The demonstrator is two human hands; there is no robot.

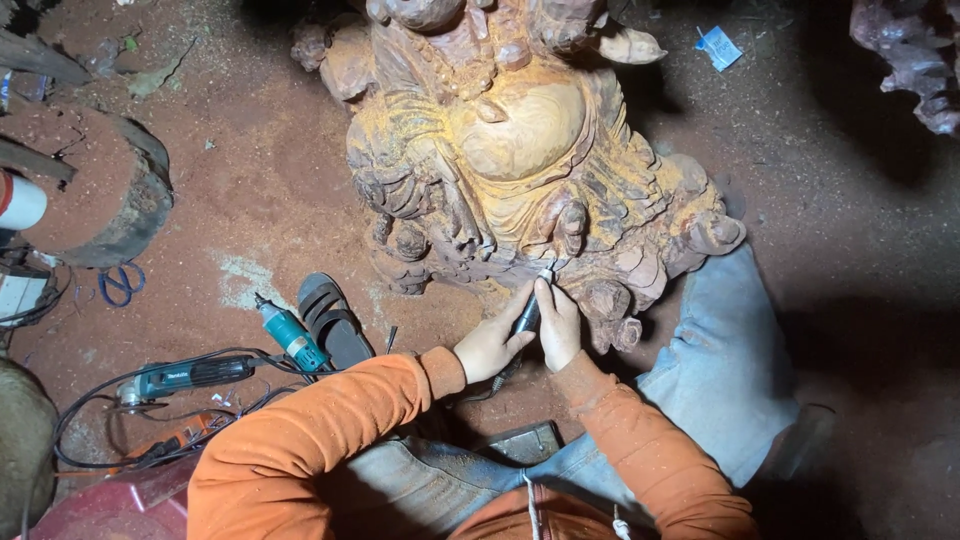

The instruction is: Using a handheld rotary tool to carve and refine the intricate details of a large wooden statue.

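A small dark carving tool (526,318) is held by both hands. The left hand (490,345) is closed around its handle, and the right hand (558,325) is closed around it near the tip. The tip is pressed against the bottom edge of a big wooden statue (520,150), which is stood on the red dusty floor (270,190). A teal power tool (290,335) and a black sandal (333,320) are laid on the floor near the left hand.

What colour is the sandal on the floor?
The sandal is dark grey or black, seen in the head view.
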